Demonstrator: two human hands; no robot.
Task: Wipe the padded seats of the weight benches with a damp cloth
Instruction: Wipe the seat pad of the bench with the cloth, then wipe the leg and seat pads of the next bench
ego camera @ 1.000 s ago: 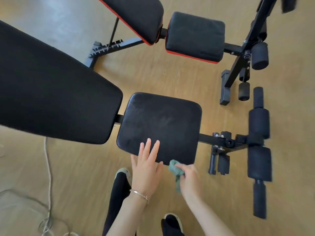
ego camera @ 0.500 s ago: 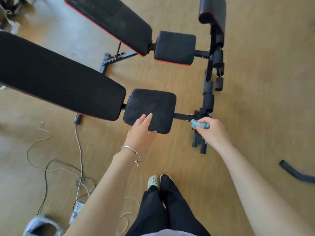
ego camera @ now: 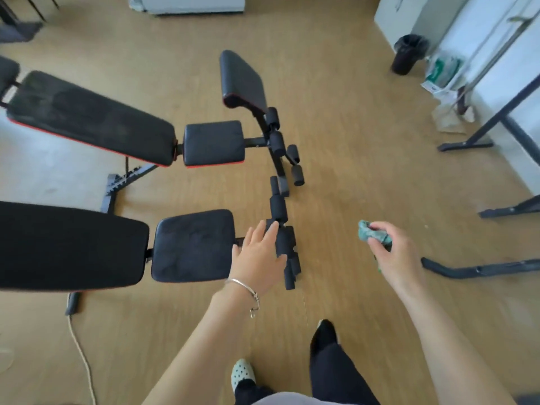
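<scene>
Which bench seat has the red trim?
The far seat, red edging along its lower side; the near seat, beside the left hand, is plain black.

Our left hand (ego camera: 258, 260) forward, palm down, fingers (ego camera: 270, 232) straight, our right hand (ego camera: 393, 255) out to the side, fingers curled round a bunched cloth (ego camera: 369, 233)

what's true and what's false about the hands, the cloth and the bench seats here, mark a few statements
1. The right hand grips the green cloth. True.
2. The green cloth is pressed on the near seat pad. False: it is held in the air, well to the right of that pad.
3. The left hand has its fingers straight. True.
4. The far seat pad has green trim. False: its trim is red.
5. A black bin stands at the upper right. True.
</scene>
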